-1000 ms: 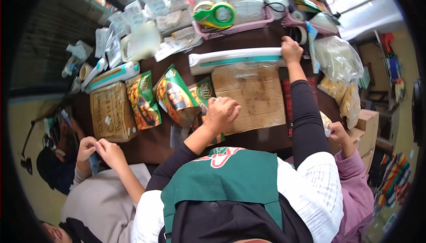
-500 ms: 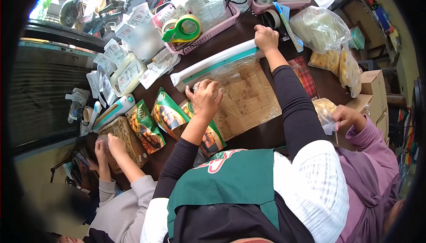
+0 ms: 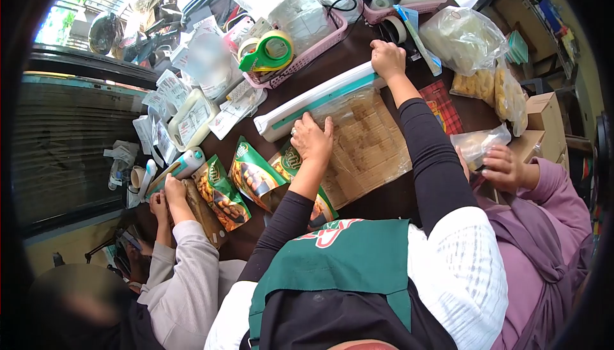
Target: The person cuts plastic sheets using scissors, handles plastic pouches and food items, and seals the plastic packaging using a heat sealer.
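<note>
A long white and teal sealer (image 3: 281,118) lies aslant behind a cardboard piece (image 3: 364,142) covered with clear plastic. My right hand (image 3: 388,61) is closed on the sealer's far right end. My left hand (image 3: 312,138), a ring on one finger, rests at the cardboard's upper left corner by the sealer, thumb and index finger apart, fingers bent; anything beneath them is hidden. Left of it stand green printed pouches, one (image 3: 220,191) at the left, another (image 3: 252,174) in the middle, and a third (image 3: 289,161) partly behind my left forearm.
A pink basket (image 3: 307,53) holds plastic packs and a green tape dispenser (image 3: 268,51). Bags of yellow food (image 3: 473,88) lie at the right. A co-worker's hands handle a clear bag (image 3: 480,144) at the right; another co-worker's hands (image 3: 169,200) are at a second sealer (image 3: 188,163) at the left.
The view has turned. My left hand has moved from over the pouches to the cardboard's corner by the sealer. My right hand stays at the sealer's end. The left co-worker's hands have moved toward the second sealer.
</note>
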